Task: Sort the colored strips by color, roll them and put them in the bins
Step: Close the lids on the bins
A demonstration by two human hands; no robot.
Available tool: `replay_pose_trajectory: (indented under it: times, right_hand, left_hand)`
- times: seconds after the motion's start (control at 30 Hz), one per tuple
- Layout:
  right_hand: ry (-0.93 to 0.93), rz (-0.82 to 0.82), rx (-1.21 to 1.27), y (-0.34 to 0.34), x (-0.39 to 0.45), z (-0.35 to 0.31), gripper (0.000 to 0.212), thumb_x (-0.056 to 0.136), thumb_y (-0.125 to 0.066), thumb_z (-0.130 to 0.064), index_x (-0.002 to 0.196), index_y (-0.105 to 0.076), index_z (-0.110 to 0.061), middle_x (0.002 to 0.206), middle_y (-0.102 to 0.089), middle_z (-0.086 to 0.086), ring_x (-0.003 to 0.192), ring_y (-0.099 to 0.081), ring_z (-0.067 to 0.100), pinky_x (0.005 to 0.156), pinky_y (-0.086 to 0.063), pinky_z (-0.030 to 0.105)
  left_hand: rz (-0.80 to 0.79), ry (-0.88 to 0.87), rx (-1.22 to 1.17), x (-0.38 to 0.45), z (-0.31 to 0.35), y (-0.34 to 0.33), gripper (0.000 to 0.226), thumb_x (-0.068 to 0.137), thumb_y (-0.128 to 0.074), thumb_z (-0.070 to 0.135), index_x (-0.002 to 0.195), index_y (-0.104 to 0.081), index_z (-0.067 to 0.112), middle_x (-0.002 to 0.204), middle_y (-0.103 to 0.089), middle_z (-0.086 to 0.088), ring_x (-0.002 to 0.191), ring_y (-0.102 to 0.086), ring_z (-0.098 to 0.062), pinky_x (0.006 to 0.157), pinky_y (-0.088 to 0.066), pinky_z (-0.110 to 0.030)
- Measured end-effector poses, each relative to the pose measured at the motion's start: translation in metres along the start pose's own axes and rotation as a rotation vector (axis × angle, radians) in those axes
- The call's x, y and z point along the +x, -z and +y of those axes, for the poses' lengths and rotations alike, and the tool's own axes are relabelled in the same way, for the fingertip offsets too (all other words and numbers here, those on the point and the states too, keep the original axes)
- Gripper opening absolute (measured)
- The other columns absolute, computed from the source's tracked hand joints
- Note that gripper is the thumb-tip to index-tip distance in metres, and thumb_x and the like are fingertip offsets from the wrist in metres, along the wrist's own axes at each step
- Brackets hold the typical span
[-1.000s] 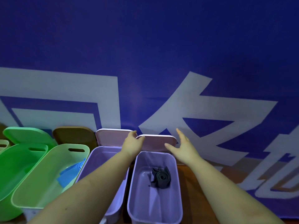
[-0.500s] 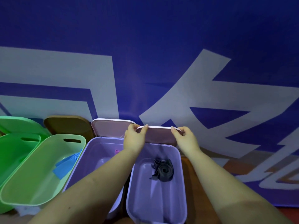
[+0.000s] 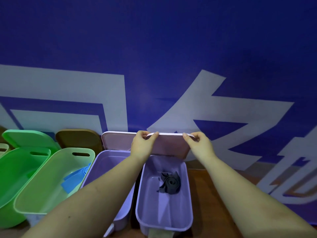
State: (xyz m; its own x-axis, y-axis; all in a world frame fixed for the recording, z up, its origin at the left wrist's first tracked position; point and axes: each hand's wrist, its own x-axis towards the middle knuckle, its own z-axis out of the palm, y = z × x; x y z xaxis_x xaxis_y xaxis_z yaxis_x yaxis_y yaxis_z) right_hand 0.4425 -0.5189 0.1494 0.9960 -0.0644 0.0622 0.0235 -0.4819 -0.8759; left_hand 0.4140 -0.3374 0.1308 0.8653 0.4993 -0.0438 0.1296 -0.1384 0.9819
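Note:
A rolled dark grey strip [image 3: 169, 183] lies in the right purple bin [image 3: 164, 222]. Behind that bin a pink lid [image 3: 170, 145] stands on edge against the blue banner. My left hand [image 3: 143, 144] pinches the lid's top edge at its left end, and my right hand [image 3: 197, 143] pinches it at the right end. A second purple bin [image 3: 106, 157] sits just left, partly hidden by my left forearm. Blue strips [image 3: 75, 179] lie in the pale green bin [image 3: 56, 169].
A bright green bin [image 3: 15, 170] stands at far left with its green lid [image 3: 29, 138] upright behind it. A brown lid [image 3: 77, 138] and another pink lid [image 3: 116, 140] lean against the banner. Brown wooden floor [image 3: 202, 194] shows right of the bins.
Both hands reached to the pink lid behind the right purple bin and took hold of its top edge. The lid now stands a little more upright.

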Motion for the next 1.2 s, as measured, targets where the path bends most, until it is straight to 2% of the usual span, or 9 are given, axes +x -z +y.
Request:
replay_pose_trajectory:
  times: [0.27,0.5,0.63,0.73,0.8,0.9,0.97,1.07,1.2]
  right_hand:
    - [0.066,0.017,0.032,0.027,-0.044,-0.022,0.029,0.085,-0.066,-0.038,0.098,-0.058,-0.013,0.100,-0.060,0.001,0.091,-0.053,0.016,0.074,-0.038,0.026]
    - [0.020,-0.050,0.041,0.035,-0.082,-0.011,0.027,0.083,-0.069,-0.036,0.092,-0.058,-0.013,0.096,-0.059,0.001,0.090,-0.053,0.016,0.073,-0.042,0.029]
    - [0.000,-0.033,0.040,0.035,-0.100,0.003,0.027,0.081,-0.071,-0.036,0.085,-0.059,-0.012,0.091,-0.060,0.000,0.080,-0.053,0.009,0.064,-0.041,0.024]
    - [-0.029,-0.045,0.010,0.032,-0.110,0.020,0.023,0.080,-0.073,-0.033,0.081,-0.059,-0.014,0.086,-0.056,-0.008,0.084,-0.055,0.015,0.069,-0.042,0.027]
    - [-0.049,-0.060,-0.006,0.027,-0.116,0.033,0.023,0.076,-0.077,-0.032,0.080,-0.060,-0.017,0.089,-0.058,-0.007,0.088,-0.057,0.018,0.075,-0.043,0.029]
    - [-0.058,-0.120,-0.016,0.016,-0.126,0.049,0.029,0.073,-0.080,-0.022,0.093,-0.060,-0.018,0.104,-0.061,0.003,0.098,-0.060,0.023,0.084,-0.050,0.033]
    - [-0.077,-0.173,-0.018,0.011,-0.135,0.057,0.044,0.072,-0.080,-0.016,0.110,-0.058,-0.017,0.116,-0.058,0.004,0.109,-0.058,0.024,0.093,-0.049,0.036]
    - [-0.099,-0.227,-0.080,0.005,-0.146,0.065,0.062,0.075,-0.077,-0.015,0.131,-0.050,-0.014,0.133,-0.050,0.005,0.119,-0.051,0.023,0.098,-0.046,0.035]
    - [-0.088,-0.246,-0.177,-0.004,-0.158,0.077,0.068,0.079,-0.074,-0.015,0.140,-0.042,-0.013,0.145,-0.041,0.006,0.130,-0.042,0.023,0.099,-0.036,0.026]
  left_hand:
    - [-0.085,-0.063,-0.041,-0.030,0.025,0.030,0.033,0.079,-0.072,0.035,0.099,-0.060,0.010,0.102,-0.064,-0.005,0.090,-0.058,-0.018,0.079,-0.040,-0.024]
    - [-0.171,-0.102,0.040,-0.055,0.018,0.052,0.032,0.074,-0.078,0.033,0.089,-0.061,0.010,0.087,-0.063,-0.001,0.075,-0.056,-0.012,0.063,-0.042,-0.019]
    - [-0.259,-0.096,0.093,-0.072,0.003,0.061,0.031,0.072,-0.081,0.026,0.084,-0.056,0.013,0.089,-0.061,-0.001,0.075,-0.054,-0.009,0.060,-0.041,-0.014]
    - [-0.354,-0.065,0.149,-0.084,-0.012,0.066,0.040,0.064,-0.086,0.029,0.087,-0.055,0.018,0.096,-0.063,-0.007,0.071,-0.055,-0.014,0.059,-0.044,-0.022]
    - [-0.383,-0.041,0.197,-0.089,-0.024,0.068,0.044,0.059,-0.086,0.030,0.091,-0.057,0.022,0.104,-0.064,-0.009,0.075,-0.056,-0.017,0.060,-0.048,-0.028]
    - [-0.415,-0.038,0.243,-0.095,-0.044,0.068,0.049,0.066,-0.085,0.013,0.106,-0.057,0.018,0.116,-0.061,-0.009,0.093,-0.056,-0.016,0.065,-0.044,-0.015]
    - [-0.441,-0.028,0.272,-0.098,-0.056,0.068,0.059,0.064,-0.085,0.009,0.116,-0.057,0.016,0.120,-0.060,-0.008,0.100,-0.056,-0.015,0.077,-0.045,-0.016]
    - [-0.464,-0.030,0.391,-0.105,-0.070,0.066,0.078,0.063,-0.086,0.010,0.132,-0.050,0.012,0.129,-0.056,-0.007,0.116,-0.053,-0.017,0.097,-0.042,-0.022]
    - [-0.491,-0.052,0.513,-0.114,-0.084,0.062,0.090,0.068,-0.083,0.011,0.144,-0.035,0.009,0.142,-0.045,-0.007,0.129,-0.045,-0.018,0.101,-0.034,-0.019]
